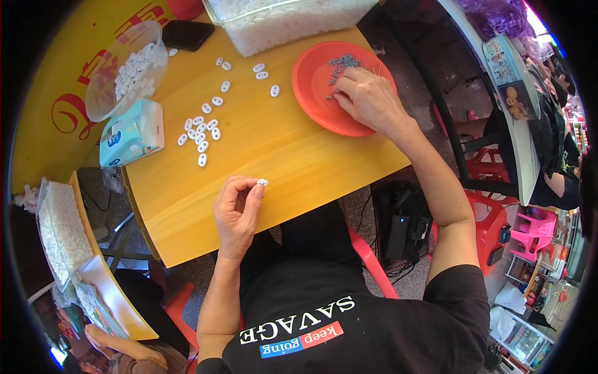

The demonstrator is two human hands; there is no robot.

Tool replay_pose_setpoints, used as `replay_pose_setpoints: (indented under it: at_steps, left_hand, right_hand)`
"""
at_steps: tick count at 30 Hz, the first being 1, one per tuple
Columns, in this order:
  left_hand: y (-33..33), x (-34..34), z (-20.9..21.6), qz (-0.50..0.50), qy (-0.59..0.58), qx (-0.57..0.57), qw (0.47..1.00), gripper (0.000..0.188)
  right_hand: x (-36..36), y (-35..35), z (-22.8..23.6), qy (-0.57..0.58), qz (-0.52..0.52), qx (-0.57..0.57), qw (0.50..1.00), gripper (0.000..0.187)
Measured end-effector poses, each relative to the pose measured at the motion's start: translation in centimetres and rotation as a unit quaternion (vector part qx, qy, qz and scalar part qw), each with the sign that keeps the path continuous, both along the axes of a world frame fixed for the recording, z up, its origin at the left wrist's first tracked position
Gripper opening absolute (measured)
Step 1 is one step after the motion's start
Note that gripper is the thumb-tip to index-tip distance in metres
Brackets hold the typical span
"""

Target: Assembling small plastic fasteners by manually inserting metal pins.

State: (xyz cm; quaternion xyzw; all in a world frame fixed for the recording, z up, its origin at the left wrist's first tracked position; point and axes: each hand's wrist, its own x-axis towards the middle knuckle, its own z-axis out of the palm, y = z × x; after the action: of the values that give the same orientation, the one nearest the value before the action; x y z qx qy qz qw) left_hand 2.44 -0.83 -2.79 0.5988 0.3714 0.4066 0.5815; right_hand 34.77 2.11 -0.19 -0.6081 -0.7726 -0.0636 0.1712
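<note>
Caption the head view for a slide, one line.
Left hand pinches a small white piece over the yellow table while the right hand picks at small metal pins in a red dish.

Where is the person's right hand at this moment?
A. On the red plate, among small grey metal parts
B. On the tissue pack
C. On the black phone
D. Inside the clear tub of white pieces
A: the right hand rests on the red plate, fingertips at the small grey metal parts, while the left hand pinches a white piece over the yellow table.
</note>
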Motion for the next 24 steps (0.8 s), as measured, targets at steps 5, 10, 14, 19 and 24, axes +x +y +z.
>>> replay_pose_setpoints:
  at_steps: [5,10,14,19,24]
  left_hand:
    - [0.0,-0.1,-0.1,0.002,0.005,-0.003,1.000,0.004]
    - [0.0,-0.1,0.0,0.005,0.008,-0.001,1.000,0.003]
    - [0.1,-0.1,-0.1,0.004,0.010,0.008,1.000,0.004]
    - [0.1,-0.1,-0.2,0.002,0.010,0.008,1.000,0.004]
    - [0.1,-0.1,-0.2,0.003,0.015,0.008,1.000,0.003]
  right_hand:
    - [0.0,0.5,0.0,0.018,0.010,-0.019,1.000,0.008]
    - [0.0,0.1,0.8,0.091,-0.026,-0.028,0.995,0.009]
    - [-0.7,-0.3,0.5,0.120,0.022,-0.045,0.992,0.010]
    - [-0.6,0.0,-0.5,0.086,0.022,-0.029,0.996,0.009]
    - [-0.1,0.0,0.4,0.128,0.014,-0.014,0.992,0.011]
